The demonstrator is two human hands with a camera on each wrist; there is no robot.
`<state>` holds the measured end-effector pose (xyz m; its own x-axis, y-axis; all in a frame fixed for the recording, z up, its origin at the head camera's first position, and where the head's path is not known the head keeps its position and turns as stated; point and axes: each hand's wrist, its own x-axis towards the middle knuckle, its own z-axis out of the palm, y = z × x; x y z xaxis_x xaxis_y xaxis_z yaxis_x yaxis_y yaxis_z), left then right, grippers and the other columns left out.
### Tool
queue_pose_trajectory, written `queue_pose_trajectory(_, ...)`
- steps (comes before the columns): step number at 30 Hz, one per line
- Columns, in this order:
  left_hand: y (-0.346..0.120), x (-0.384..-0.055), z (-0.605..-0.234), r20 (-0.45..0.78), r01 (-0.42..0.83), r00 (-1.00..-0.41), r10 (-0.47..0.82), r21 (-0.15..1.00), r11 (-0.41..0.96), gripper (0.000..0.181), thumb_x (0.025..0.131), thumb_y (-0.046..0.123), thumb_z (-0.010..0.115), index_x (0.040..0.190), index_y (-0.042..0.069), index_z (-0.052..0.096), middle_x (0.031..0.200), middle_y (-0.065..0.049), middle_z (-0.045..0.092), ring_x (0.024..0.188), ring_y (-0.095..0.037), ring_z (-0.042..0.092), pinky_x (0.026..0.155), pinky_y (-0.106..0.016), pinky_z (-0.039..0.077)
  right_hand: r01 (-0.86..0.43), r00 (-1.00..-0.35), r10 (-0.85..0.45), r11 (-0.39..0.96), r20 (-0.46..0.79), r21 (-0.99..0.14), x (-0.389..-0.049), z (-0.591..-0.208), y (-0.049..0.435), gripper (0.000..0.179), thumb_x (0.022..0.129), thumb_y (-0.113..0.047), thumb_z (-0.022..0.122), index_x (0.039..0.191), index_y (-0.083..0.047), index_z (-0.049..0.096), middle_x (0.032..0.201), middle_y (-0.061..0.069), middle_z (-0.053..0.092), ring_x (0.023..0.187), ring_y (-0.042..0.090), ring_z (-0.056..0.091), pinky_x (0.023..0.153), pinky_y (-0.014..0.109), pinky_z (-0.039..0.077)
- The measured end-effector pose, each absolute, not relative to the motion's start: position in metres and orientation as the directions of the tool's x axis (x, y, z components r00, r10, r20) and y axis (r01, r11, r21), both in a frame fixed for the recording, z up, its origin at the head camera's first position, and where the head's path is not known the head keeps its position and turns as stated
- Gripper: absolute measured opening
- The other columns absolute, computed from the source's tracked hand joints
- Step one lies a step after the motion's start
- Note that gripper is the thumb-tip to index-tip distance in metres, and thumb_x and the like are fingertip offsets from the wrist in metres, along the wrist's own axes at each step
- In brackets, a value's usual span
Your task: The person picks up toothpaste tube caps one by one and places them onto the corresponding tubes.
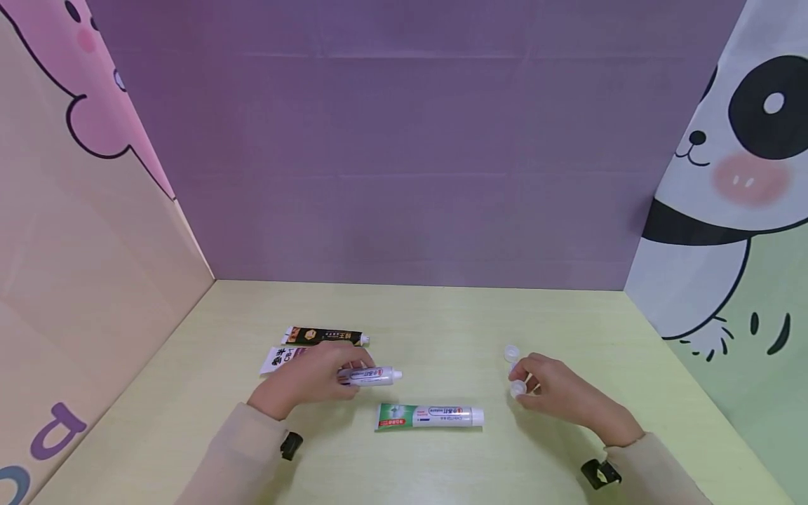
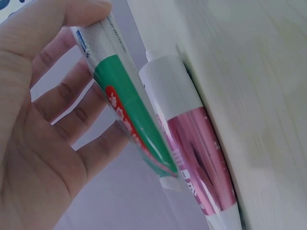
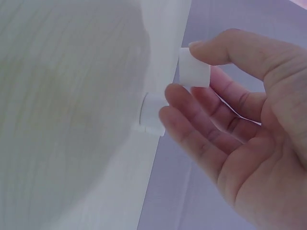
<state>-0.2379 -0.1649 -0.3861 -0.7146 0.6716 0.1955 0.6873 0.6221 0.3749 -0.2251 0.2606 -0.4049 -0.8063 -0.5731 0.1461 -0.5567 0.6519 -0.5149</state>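
Note:
My left hand [image 1: 312, 379] grips a small toothpaste tube [image 1: 376, 376] just above the table, its narrow white nozzle bare and pointing right. Green and red printing shows on this tube in the left wrist view. Thumb and fingers of my right hand [image 1: 562, 394] pinch a white cap [image 3: 194, 68]. Just past those fingers, another white cap [image 1: 511, 352] stands on the table. Between my hands and nearer to me lies a green-and-white toothpaste tube [image 1: 435, 416] with a white cap on its right end.
Behind the left hand lie a black toothpaste tube [image 1: 323, 336] and a white-and-pink tube [image 2: 199, 153], partly hidden by the hand in the head view. The pale table [image 1: 435, 322] meets a purple back wall [image 1: 404, 161]. Printed side panels stand left and right.

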Motion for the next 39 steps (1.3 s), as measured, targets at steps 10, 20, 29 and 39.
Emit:
queue_pose_trajectory(10,-0.155,-0.24,-0.386,0.201,0.708,-0.688,0.697,0.394,0.586,0.032,0.079,0.003,0.075,0.108,0.015,0.07,0.096,0.007,0.067,0.083,-0.007,0.058,0.075,-0.028,0.051,-0.574,-0.797,-0.577,0.638,0.175,-0.513,-0.223,-0.403,0.252,0.02,0.088,-0.006,0.073,0.1,-0.014,0.06,0.093,-0.008,0.06,0.081,0.008,0.058,0.072,0.029,0.051)
queue_pose_trajectory(20,-0.144,-0.242,-0.387,0.181,0.709,-0.683,0.708,0.399,0.582,0.032,0.08,0.005,0.075,0.109,0.018,0.072,0.089,0.011,0.059,0.075,-0.008,0.049,0.066,-0.025,0.046,-0.59,-0.793,-0.569,0.629,0.218,-0.506,-0.226,-0.404,0.242,0.025,0.086,-0.007,0.077,0.104,-0.014,0.061,0.097,-0.01,0.061,0.086,0.008,0.061,0.078,0.031,0.054)
queue_pose_trajectory(29,-0.136,-0.244,-0.391,0.166,0.708,-0.679,0.715,0.407,0.577,0.032,0.081,0.006,0.075,0.111,0.018,0.072,0.091,0.012,0.059,0.077,-0.008,0.049,0.068,-0.024,0.046,-0.643,-0.754,-0.594,0.579,0.282,-0.501,-0.227,-0.404,0.233,0.028,0.082,-0.004,0.08,0.101,-0.014,0.061,0.093,-0.011,0.06,0.085,0.008,0.059,0.077,0.03,0.053)
queue_pose_trajectory(39,-0.126,-0.245,-0.391,0.161,0.711,-0.671,0.723,0.415,0.568,0.032,0.082,0.009,0.077,0.112,0.017,0.072,0.096,0.01,0.063,0.081,-0.008,0.052,0.074,-0.025,0.048,-0.642,-0.754,-0.589,0.568,0.29,-0.515,-0.227,-0.405,0.225,0.026,0.085,-0.005,0.078,0.106,-0.011,0.064,0.1,-0.009,0.062,0.088,0.012,0.059,0.08,0.033,0.053)
